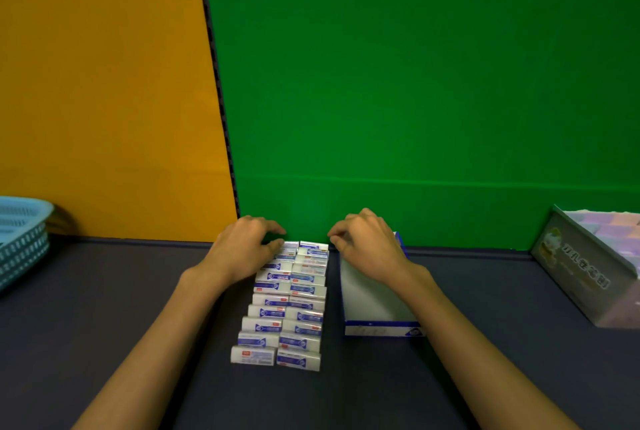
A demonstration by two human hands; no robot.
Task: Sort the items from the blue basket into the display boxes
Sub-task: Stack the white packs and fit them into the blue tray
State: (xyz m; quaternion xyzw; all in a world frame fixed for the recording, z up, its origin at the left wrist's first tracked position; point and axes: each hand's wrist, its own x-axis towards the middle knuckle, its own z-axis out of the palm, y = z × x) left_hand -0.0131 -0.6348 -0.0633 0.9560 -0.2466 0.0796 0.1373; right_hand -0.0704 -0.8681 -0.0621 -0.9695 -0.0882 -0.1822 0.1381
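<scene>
On the dark tabletop [104,308], right in the middle, two neat columns of small white-and-blue packets [285,305] run from the near edge back toward the wall, each packet lying flat and pressed against the next. They sit out on the table surface, side by side with the display box, not inside it.

And the left hand [242,249] is over the far end of the left column, palm down, fingers loosely curled, with the fingertips touching the farthest packets. Whether it actually has one pinched, I can't tell from this angle.

Over to the right hand [367,246]: it hovers above the far end of the white display box [374,305], fingers curled down and inward toward the packet rows. Nothing is visible in its grasp, though the fingertips are tucked under, so that stays uncertain. The box has a blue front panel facing the person, and its pale inside shows bare where the arm does not cover it.

Far left, the blue basket [20,239] peeks in at the frame edge, well apart from the packets; its contents are out of sight.

Far right, a second display box [588,273], grey with a cartoon print, sits tilted with pastel purple and orange blocks inside.

Behind it all, an orange panel [104,83] meets a green panel [415,83].
</scene>
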